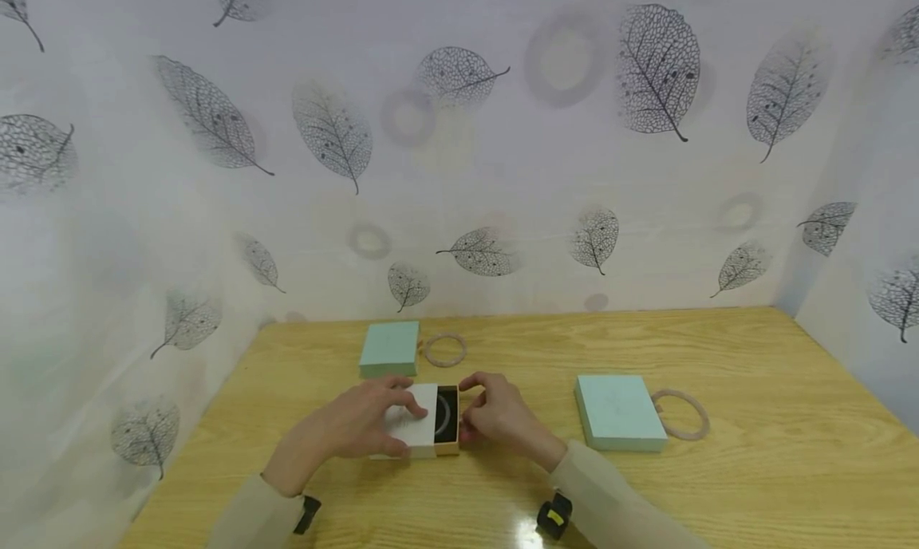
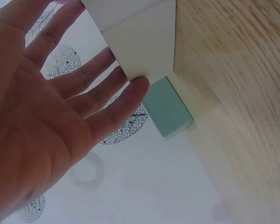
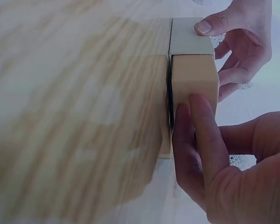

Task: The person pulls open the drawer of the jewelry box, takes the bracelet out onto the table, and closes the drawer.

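Observation:
In the head view a white slide-out box [image 1: 418,418] lies on the table, its tan inner tray [image 1: 447,448] partly out on the right. Part of a pale ring [image 1: 446,412] shows in the tray's black lining. My left hand [image 1: 362,420] grips the white sleeve, thumb along the near side and fingers over the top and far side. At the tray's right end is my right hand [image 1: 500,413], one finger by the far corner. The right wrist view shows its fingertips against the tan end face [image 3: 194,77]; another finger's tip is hidden behind the box.
A mint-green box [image 1: 390,347] with a pale ring [image 1: 446,349] beside it is behind my hands. Another mint-green box [image 1: 621,412] and pale ring [image 1: 685,415] lie to the right. Leaf-patterned curtain [image 1: 502,174] surrounds the wooden table [image 1: 775,485] at back and sides.

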`<act>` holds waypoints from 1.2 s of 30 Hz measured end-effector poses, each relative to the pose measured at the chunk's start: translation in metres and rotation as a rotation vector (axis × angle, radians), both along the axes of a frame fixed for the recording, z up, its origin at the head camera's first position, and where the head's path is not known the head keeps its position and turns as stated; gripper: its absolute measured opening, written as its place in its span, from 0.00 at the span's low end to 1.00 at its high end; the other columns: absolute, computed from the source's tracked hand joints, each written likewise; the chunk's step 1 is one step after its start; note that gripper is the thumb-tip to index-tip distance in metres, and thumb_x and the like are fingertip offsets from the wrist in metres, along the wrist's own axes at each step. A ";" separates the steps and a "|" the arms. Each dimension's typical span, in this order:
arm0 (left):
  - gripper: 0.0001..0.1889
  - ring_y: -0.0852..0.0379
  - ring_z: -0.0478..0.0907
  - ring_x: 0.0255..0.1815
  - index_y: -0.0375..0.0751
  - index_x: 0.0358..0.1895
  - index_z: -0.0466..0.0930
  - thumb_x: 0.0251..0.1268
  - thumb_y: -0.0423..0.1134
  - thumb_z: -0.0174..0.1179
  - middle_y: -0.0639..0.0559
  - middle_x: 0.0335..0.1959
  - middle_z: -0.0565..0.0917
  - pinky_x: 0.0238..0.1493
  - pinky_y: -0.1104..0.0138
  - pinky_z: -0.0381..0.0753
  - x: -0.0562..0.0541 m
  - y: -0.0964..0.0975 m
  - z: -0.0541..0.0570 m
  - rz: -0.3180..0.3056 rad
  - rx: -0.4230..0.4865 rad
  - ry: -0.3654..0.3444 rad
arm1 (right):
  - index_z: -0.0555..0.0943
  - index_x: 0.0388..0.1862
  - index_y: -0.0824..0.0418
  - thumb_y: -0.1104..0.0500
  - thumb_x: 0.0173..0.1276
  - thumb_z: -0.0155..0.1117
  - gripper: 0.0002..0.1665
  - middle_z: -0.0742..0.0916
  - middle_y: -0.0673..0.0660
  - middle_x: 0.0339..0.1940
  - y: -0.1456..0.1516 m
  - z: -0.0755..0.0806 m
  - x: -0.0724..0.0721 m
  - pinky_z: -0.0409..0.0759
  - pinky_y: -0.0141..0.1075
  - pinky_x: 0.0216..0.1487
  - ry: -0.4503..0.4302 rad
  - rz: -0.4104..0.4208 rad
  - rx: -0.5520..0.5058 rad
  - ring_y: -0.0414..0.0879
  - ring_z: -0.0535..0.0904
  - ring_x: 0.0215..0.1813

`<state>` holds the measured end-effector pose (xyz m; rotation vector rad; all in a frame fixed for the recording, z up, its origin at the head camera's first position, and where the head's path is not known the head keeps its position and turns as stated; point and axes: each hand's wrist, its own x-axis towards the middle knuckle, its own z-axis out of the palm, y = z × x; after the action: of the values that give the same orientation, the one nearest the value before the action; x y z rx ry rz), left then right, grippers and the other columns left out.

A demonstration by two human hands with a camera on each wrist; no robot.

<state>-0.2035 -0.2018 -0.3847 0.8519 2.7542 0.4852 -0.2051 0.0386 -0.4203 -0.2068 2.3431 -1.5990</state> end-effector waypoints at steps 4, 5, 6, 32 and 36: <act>0.22 0.31 0.74 0.68 0.52 0.51 0.87 0.49 0.47 0.79 0.34 0.70 0.75 0.68 0.38 0.73 0.000 0.000 0.001 -0.013 0.000 0.015 | 0.77 0.61 0.70 0.75 0.60 0.59 0.27 0.88 0.62 0.29 0.001 0.001 0.000 0.85 0.34 0.28 0.007 0.000 0.007 0.43 0.85 0.23; 0.22 0.32 0.74 0.68 0.52 0.51 0.87 0.50 0.47 0.79 0.34 0.70 0.75 0.68 0.38 0.73 0.000 0.000 0.001 -0.016 0.000 0.018 | 0.77 0.61 0.70 0.75 0.60 0.59 0.27 0.88 0.62 0.29 0.002 0.001 0.000 0.85 0.34 0.28 0.006 -0.001 0.006 0.43 0.85 0.23; 0.22 0.32 0.74 0.68 0.51 0.51 0.87 0.50 0.46 0.79 0.34 0.70 0.75 0.68 0.38 0.73 0.000 0.000 0.001 -0.018 0.001 0.020 | 0.77 0.61 0.70 0.76 0.60 0.58 0.27 0.88 0.62 0.28 0.002 0.001 0.000 0.84 0.33 0.28 0.010 -0.001 0.009 0.43 0.85 0.23; 0.22 0.33 0.73 0.69 0.52 0.51 0.87 0.50 0.47 0.79 0.35 0.70 0.75 0.69 0.39 0.73 0.001 0.000 0.002 -0.006 0.009 -0.003 | 0.77 0.62 0.70 0.76 0.62 0.58 0.27 0.86 0.60 0.29 0.011 -0.001 -0.001 0.84 0.33 0.29 -0.001 -0.014 0.007 0.42 0.84 0.24; 0.22 0.33 0.73 0.69 0.52 0.51 0.87 0.51 0.47 0.79 0.35 0.70 0.75 0.69 0.39 0.73 0.001 -0.001 0.002 -0.008 0.010 0.001 | 0.77 0.61 0.70 0.76 0.61 0.58 0.27 0.86 0.60 0.28 0.011 -0.001 0.000 0.83 0.33 0.28 0.009 -0.024 0.007 0.42 0.83 0.24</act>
<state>-0.2027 -0.2023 -0.3830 0.8649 2.7507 0.4971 -0.2052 0.0500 -0.4212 -0.1846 2.3666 -1.6035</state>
